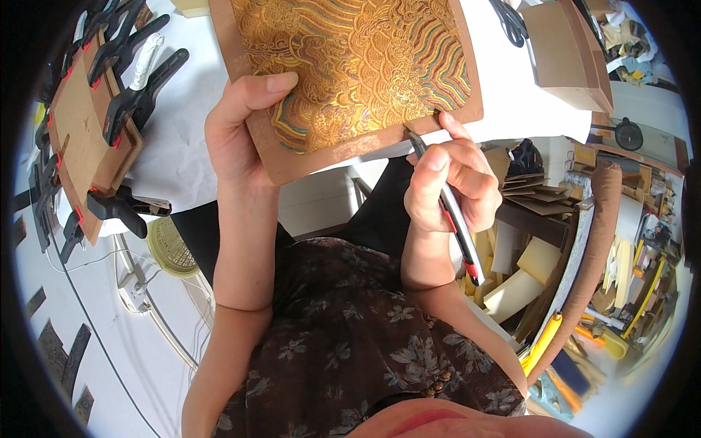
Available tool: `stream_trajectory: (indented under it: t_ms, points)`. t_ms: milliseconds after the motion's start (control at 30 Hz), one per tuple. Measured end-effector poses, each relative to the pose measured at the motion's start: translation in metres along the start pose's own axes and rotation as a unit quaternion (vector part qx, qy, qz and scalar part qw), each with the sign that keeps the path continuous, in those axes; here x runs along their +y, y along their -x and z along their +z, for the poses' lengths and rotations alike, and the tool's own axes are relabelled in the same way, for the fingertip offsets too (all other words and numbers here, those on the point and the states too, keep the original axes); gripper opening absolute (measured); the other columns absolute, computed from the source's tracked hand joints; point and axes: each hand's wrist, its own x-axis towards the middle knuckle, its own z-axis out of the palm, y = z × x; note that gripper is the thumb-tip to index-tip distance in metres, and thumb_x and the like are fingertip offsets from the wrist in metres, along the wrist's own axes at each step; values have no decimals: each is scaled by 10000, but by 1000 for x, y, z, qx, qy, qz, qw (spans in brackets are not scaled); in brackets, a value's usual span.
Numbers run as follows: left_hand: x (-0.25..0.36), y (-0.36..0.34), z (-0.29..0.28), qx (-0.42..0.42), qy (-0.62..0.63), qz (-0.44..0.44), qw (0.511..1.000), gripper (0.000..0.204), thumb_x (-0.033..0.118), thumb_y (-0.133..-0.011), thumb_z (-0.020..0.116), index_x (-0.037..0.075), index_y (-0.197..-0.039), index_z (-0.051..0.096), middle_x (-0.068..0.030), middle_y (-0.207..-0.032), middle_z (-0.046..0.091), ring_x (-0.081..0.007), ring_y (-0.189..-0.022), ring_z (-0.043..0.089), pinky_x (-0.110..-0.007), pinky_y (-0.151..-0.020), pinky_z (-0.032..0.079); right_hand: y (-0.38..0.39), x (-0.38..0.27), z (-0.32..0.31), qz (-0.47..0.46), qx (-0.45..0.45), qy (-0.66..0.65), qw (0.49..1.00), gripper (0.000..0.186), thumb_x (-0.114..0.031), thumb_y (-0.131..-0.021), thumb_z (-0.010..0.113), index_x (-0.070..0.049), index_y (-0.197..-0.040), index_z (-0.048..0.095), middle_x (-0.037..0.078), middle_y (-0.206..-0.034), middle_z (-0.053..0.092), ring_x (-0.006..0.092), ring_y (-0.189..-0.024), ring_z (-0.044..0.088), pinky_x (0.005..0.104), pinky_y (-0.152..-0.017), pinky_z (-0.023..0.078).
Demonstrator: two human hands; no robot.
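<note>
My left hand [241, 124] grips a brown-bordered panel [292, 169] by its left side, thumb on top and the other fingers hidden beneath. Gold brocade [358, 73] with wave and swirl patterns in blue, green and dark tones covers the panel's middle. At the near right edge, my right hand [456, 179] is closed around a slim pen-like tool [456, 226] in silver and black with red marks. The tool's dark tip points at the panel's near border; whether it touches cannot be told. My right index fingertip lies by that edge.
On the left, black spring clamps [131, 102] with red pads hold brown boards [84, 139] together. A white-covered table [179, 124] lies beneath the panel. A brown box [562, 55] and black cable [509, 22] are at the far right. A yellow-green basket [169, 244] stands below left.
</note>
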Motion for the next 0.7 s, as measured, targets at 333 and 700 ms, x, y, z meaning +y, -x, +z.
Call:
stream_trajectory:
  t_ms: [333,700]
  points:
    - [1,0,-1,8,-3,-8,1000,473,18,-792,511,-93,-1247,443,-198,-1144,590,-292,-999,628,-404,-898,522,-1,0,0,-2,-4,-3,1000,246,-17,-788,685,-38,-667,471,99,-603,602,189,-529,608,442,-764,577]
    - [0,1,0,9,-1,-4,1000,484,13,-787,509,-89,-1255,437,-195,-1151,586,-289,-1001,626,-400,-897,523,2,1,-1,8,4,-11,1000,254,-22,-799,675,-39,-676,453,97,-597,596,187,-529,607,443,-766,576]
